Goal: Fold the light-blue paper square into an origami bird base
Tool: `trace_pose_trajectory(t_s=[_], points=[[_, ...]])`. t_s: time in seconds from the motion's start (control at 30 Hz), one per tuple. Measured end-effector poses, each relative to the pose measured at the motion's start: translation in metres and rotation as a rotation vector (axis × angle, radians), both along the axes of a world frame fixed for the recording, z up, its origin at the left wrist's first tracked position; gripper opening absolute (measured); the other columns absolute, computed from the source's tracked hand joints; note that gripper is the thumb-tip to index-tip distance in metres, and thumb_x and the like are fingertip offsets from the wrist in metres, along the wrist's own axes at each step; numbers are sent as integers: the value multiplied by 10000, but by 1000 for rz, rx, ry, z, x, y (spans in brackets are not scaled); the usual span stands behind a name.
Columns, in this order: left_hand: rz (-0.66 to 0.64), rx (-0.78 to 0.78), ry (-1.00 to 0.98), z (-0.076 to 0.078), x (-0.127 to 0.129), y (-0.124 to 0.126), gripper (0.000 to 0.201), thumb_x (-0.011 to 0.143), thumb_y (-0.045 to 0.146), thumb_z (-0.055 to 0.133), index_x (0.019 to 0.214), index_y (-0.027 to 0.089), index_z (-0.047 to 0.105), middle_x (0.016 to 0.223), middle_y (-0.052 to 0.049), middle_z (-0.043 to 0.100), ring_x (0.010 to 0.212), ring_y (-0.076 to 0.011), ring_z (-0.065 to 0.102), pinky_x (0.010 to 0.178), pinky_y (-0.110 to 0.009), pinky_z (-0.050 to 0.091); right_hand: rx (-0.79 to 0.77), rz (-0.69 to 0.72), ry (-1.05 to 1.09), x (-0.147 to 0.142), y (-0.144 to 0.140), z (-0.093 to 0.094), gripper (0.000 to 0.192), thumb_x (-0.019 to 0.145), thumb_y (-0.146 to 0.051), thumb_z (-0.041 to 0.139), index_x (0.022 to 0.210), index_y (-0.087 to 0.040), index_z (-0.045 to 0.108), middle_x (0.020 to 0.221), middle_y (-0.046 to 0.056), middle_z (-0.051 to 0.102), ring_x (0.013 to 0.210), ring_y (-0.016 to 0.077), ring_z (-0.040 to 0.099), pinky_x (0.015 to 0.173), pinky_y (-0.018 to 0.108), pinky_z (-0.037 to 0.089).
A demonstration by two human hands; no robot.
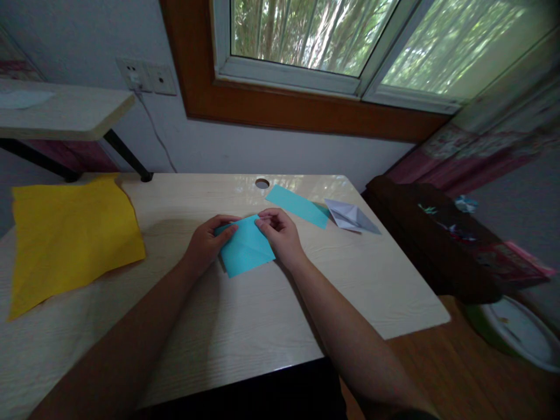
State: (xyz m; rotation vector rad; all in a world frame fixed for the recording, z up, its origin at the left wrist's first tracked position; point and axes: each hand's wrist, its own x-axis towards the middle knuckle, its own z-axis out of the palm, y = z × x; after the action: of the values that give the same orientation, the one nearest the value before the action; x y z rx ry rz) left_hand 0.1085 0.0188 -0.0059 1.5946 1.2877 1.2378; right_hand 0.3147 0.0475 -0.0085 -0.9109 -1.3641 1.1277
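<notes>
A folded sheet of turquoise paper (245, 249) lies on the light wooden desk (245, 326), near its middle. My left hand (205, 242) presses on the sheet's left side, with the fingertips at its upper left corner. My right hand (280, 233) pinches the upper right edge of the same sheet between thumb and fingers. Both forearms reach in from the bottom of the view.
A second turquoise strip (297, 205) and a folded white paper shape (350, 217) lie beyond my right hand. A large yellow sheet (65, 239) covers the desk's left end. A cable hole (262, 183) sits at the back edge. A dark bag (437, 239) stands to the right.
</notes>
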Motion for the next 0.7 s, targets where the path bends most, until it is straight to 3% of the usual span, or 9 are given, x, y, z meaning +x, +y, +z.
trace_pose_trajectory(t_s=[0.17,0.27,0.37,0.5,0.57,0.7], points=[[-25,-4,24,-2,-1,0,359,880,522,688,1090,239,760,1113,-58,766,1051,-254,686,935,-357,539,-43,76,39,-3,0,1,436,755,-439,813,1107,-272,617,761,-45,563,673,128,520,597,265,417],[-31,6,40,-3,-1,0,342,883,509,686,1089,246,755,1113,-53,759,1043,-245,680,914,-345,539,-72,123,1,-4,-2,2,413,768,-458,798,1097,-271,634,703,-58,508,632,124,481,566,263,385],[-3,-12,5,-2,0,1,405,865,491,706,1187,245,713,1030,-44,743,920,-208,676,773,-293,547,-57,88,0,-4,-2,2,373,767,-446,800,1058,-270,647,700,-58,498,631,124,468,566,264,376],[-21,-121,-126,-2,3,2,650,804,483,762,1371,216,590,886,-19,699,711,-160,635,576,-243,507,-20,-3,9,-2,-1,4,343,774,-427,795,1039,-264,650,681,-67,444,612,114,414,558,257,343],[-69,-174,-206,-4,4,3,676,771,477,794,1360,212,593,970,-39,716,769,-174,664,628,-266,548,-6,-45,13,-2,-1,5,339,779,-423,789,1044,-267,648,687,-67,431,614,113,401,561,257,335],[-164,-322,-320,-8,4,4,486,757,475,813,1129,181,703,1011,-79,748,836,-224,709,759,-365,603,9,-95,20,-2,-1,6,345,783,-428,782,1056,-275,635,672,-71,404,610,118,390,564,263,333]])
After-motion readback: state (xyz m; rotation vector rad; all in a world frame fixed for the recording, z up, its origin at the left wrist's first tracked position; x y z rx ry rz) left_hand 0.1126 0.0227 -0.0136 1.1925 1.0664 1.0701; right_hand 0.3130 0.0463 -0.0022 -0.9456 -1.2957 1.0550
